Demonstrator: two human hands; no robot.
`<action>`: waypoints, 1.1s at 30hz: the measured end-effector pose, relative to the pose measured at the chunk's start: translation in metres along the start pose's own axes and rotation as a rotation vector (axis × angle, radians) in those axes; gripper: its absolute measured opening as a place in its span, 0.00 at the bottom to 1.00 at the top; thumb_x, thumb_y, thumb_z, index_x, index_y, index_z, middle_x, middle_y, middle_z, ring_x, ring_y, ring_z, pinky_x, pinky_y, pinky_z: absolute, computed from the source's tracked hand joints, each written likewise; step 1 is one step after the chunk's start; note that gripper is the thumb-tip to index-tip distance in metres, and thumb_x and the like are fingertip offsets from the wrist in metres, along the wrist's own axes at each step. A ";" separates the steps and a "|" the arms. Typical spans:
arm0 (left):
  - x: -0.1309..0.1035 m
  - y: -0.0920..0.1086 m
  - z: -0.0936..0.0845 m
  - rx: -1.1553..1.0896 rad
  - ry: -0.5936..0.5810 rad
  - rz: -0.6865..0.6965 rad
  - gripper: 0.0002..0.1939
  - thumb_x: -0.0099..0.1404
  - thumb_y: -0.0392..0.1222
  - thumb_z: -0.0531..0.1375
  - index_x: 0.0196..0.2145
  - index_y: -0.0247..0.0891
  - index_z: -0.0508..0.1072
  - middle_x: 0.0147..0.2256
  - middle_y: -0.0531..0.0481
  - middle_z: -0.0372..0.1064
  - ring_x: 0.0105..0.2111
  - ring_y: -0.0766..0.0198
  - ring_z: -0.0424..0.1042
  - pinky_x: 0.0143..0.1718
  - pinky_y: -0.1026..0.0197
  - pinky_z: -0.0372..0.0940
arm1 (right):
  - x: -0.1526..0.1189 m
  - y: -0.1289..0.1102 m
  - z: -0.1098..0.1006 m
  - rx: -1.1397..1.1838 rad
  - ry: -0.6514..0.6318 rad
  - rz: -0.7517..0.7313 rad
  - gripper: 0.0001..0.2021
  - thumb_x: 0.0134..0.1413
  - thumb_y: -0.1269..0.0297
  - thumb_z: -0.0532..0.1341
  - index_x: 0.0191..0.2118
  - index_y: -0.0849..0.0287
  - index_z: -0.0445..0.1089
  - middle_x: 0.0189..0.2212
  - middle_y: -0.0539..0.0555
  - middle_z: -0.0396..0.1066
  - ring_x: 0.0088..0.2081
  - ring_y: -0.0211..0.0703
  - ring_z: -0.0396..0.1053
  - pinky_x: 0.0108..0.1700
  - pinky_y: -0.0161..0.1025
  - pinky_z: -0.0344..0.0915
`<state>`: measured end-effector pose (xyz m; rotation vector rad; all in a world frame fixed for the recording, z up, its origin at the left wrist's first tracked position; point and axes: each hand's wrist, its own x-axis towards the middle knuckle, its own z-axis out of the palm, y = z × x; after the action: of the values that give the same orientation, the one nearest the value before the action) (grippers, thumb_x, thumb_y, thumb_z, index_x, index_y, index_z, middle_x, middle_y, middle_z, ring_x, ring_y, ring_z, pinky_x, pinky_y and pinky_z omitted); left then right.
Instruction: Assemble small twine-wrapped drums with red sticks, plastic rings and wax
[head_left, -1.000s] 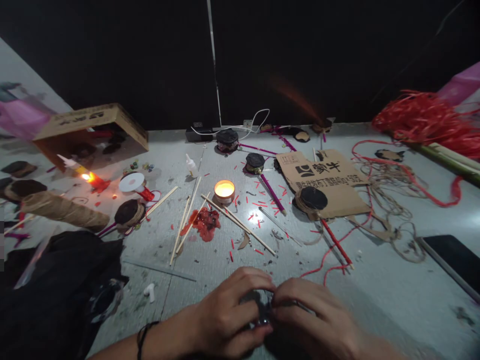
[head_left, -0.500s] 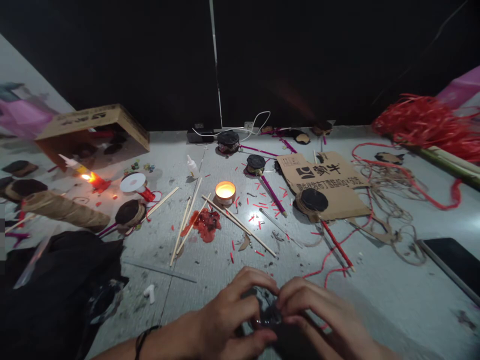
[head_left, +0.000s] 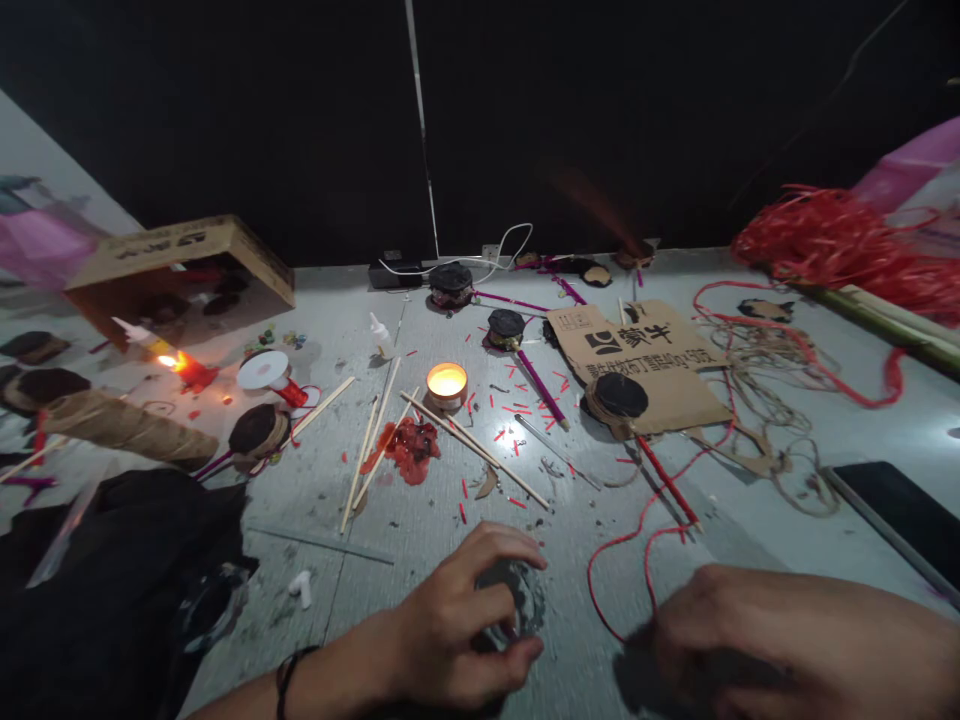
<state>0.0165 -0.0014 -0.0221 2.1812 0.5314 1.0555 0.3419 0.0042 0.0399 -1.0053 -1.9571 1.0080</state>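
My left hand point(head_left: 472, 620), with a dark band at the wrist, is wrapped round a small round clear dish-like object point(head_left: 517, 600) near the bottom middle. At the lower right my right hand point(head_left: 720, 630) is apart from it, just above the surface. Its fingers curl downward and their tips are hidden in shadow and blur. A loop of red cord point(head_left: 592, 590) lies between the two hands, running close to the right one. Beyond my left hand are wooden sticks point(head_left: 480, 450), a patch of red wax point(head_left: 412, 450) and a lit tin candle point(head_left: 447, 386).
Black-topped drums on sticks point(head_left: 619, 396) lie around flat cardboard point(head_left: 675, 390). On the left are a burning red candle point(head_left: 191, 370), an open box point(head_left: 255, 260) and black cloth point(head_left: 127, 580). A phone point(head_left: 900, 520) and red strands point(head_left: 825, 250) are at the right.
My right hand has left the clear object and moved right, toward the surface. My left hand still holds the object, now more visible. The view has shifted slightly.
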 end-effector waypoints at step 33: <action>-0.009 -0.014 0.001 0.100 0.030 -0.112 0.42 0.71 0.60 0.68 0.72 0.40 0.59 0.66 0.30 0.62 0.66 0.41 0.69 0.63 0.37 0.73 | 0.012 0.003 0.086 0.120 -0.219 0.135 0.08 0.73 0.57 0.59 0.43 0.54 0.71 0.36 0.54 0.76 0.37 0.46 0.74 0.41 0.42 0.70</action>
<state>0.0110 0.0021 -0.0372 2.1968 0.7260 1.0230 0.2655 -0.0114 0.0019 -1.0059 -1.9951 1.3447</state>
